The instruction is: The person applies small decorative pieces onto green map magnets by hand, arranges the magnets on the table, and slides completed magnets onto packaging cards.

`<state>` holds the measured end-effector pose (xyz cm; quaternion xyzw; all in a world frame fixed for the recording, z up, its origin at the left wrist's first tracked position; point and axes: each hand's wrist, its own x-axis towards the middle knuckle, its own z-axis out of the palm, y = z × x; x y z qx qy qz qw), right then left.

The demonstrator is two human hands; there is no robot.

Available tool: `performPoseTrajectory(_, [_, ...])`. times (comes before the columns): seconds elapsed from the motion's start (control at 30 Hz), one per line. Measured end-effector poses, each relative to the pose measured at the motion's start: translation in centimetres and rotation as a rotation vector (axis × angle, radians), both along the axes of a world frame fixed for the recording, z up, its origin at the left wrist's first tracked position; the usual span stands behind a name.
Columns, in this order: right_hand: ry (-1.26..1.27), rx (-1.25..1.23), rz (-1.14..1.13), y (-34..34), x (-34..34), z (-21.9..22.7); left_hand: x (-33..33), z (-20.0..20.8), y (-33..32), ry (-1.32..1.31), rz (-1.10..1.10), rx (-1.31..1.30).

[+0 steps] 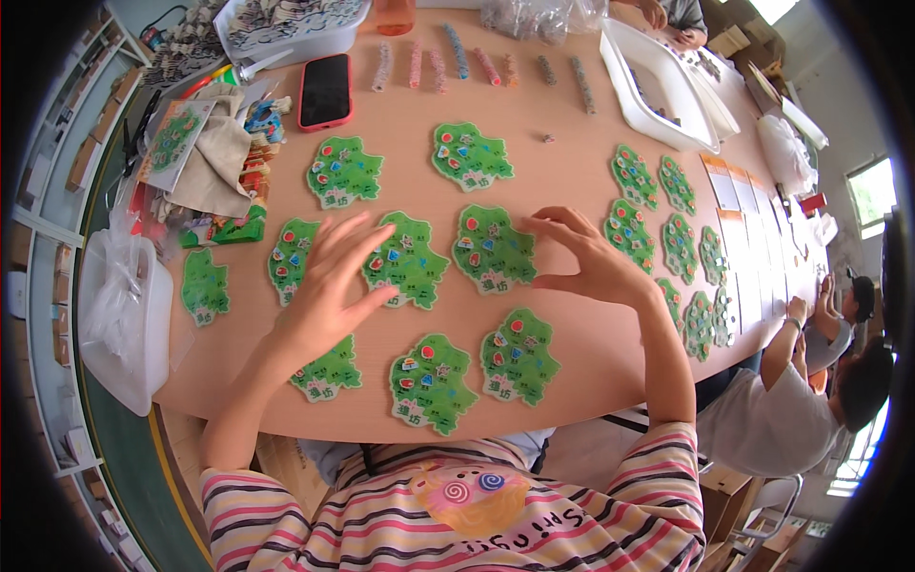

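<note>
My left hand (329, 281) is open with fingers spread, its fingertips at the left edge of a green map-shaped board (415, 257). It partly covers another green board (286, 257) to its left and one below. My right hand (596, 262) is also open, thumb and fingers apart, beside the right edge of a neighbouring green board (494, 250); whether it touches is hard to tell. These boards carry small red, blue and white pieces. Two similar boards lie beyond, and a lower board (434, 381) and its neighbour (519, 357) lie nearer me.
A plainer green board (205, 286) lies at left by a white bin (148, 324). Farther back are a phone (326, 91), rows of small coloured pieces (461, 52) and a white tray (658, 86). Several finished-looking boards (680, 246) lie right. Other people sit at the table.
</note>
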<state>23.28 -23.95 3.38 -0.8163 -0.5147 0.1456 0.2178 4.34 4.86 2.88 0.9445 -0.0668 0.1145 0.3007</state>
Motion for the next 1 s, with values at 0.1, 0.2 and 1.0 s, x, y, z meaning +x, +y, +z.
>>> performPoseTrajectory(0.1, [0.035, 0.055, -0.102, -0.8, 1.7, 0.6, -3.5, 0.5, 2.6, 0.064, 0.091, 0.024])
performPoseTrajectory(0.2, [-0.172, 0.061, -0.231, -1.4, 6.3, 1.3, -6.5, 0.9, 4.3, 0.069, 0.185, 0.064])
performPoseTrajectory(1.0, [-0.210, 0.052, -0.280, 2.5, 20.6, -2.4, -9.3, -0.7, 6.8, 0.024, 0.417, -0.107])
